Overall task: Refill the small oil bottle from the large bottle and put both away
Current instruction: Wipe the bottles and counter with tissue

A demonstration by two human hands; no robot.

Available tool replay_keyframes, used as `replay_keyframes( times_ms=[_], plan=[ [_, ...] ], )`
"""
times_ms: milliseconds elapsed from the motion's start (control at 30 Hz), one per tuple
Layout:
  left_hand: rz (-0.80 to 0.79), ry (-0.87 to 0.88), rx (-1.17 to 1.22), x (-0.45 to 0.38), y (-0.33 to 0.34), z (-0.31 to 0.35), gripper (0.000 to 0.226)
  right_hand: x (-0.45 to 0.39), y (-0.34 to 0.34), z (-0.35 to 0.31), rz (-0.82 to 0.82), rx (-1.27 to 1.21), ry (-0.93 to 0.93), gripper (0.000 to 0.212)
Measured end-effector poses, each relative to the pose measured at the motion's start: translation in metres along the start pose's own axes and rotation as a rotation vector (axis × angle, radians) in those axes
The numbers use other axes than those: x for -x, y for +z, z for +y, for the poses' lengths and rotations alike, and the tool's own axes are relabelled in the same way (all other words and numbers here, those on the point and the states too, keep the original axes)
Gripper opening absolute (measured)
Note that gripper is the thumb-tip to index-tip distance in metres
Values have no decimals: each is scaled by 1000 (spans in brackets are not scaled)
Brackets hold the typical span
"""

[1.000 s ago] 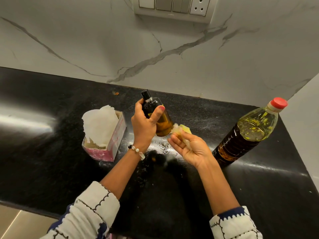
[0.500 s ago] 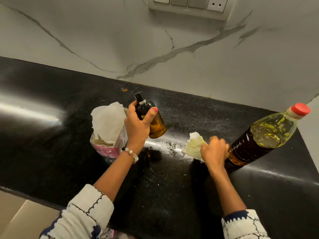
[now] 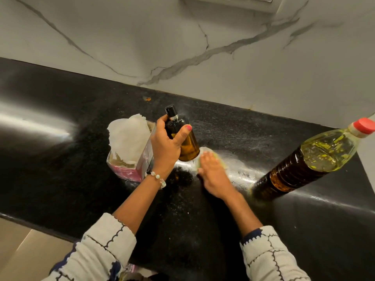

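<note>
My left hand [image 3: 165,146] grips the small amber oil bottle [image 3: 187,144] with its black pump cap, held above the black counter [image 3: 60,179]. My right hand [image 3: 213,175] lies flat, fingers straight, pressing an oil-stained tissue [image 3: 219,159] onto the counter just right of the small bottle. The tissue is mostly hidden under the hand. The large plastic oil bottle [image 3: 304,167] with a red cap stands upright on the counter to the right, apart from both hands.
A pink tissue box [image 3: 129,157] with white tissue sticking up stands just left of my left hand. A marble wall [image 3: 182,47] backs the counter, with a switch plate at the top. The counter's front edge runs at lower left.
My right hand has slid the tissue leftward across the counter, from beside the large bottle to just under the small bottle. My left hand keeps holding the small bottle.
</note>
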State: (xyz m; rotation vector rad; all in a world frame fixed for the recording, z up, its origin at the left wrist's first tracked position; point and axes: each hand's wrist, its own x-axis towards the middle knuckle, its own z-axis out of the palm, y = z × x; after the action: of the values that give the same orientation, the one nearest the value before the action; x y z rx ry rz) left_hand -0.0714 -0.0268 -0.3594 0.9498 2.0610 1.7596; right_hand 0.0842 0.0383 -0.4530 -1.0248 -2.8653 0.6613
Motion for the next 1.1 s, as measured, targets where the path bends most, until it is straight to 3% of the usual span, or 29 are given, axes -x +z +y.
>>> replay_keyframes(
  times_ms=[167,267,333,433,600,733,800,900,967,1033,1100],
  plan=[
    [-4,8,-15,1,-5,-3,55,33,7,-8,-144,54,-321,57],
    [4,-10,-29,2,-9,-5,61,30,-13,38,-78,103,-201,51],
    [16,-16,-51,1,-11,-7,55,13,-23,57,-31,125,-34,61],
    [24,0,-75,1,-13,-7,54,-22,-15,39,0,131,55,61],
    [35,25,-108,0,-15,-6,57,-11,32,-48,-64,46,-321,51],
    [24,32,-127,0,-15,-9,55,18,22,-27,-131,77,-523,54],
    [24,32,-139,1,-14,-11,55,12,5,8,-98,21,-412,53],
    [6,27,-153,3,-10,-14,55,-3,-18,54,15,30,-21,51],
    [-11,39,-162,5,-7,-16,56,-10,-17,52,103,68,191,52],
    [-21,38,-163,6,-1,-18,58,-8,-3,26,155,89,222,55],
    [-26,42,-174,7,5,-21,61,5,15,-5,145,56,56,57]
  ],
)
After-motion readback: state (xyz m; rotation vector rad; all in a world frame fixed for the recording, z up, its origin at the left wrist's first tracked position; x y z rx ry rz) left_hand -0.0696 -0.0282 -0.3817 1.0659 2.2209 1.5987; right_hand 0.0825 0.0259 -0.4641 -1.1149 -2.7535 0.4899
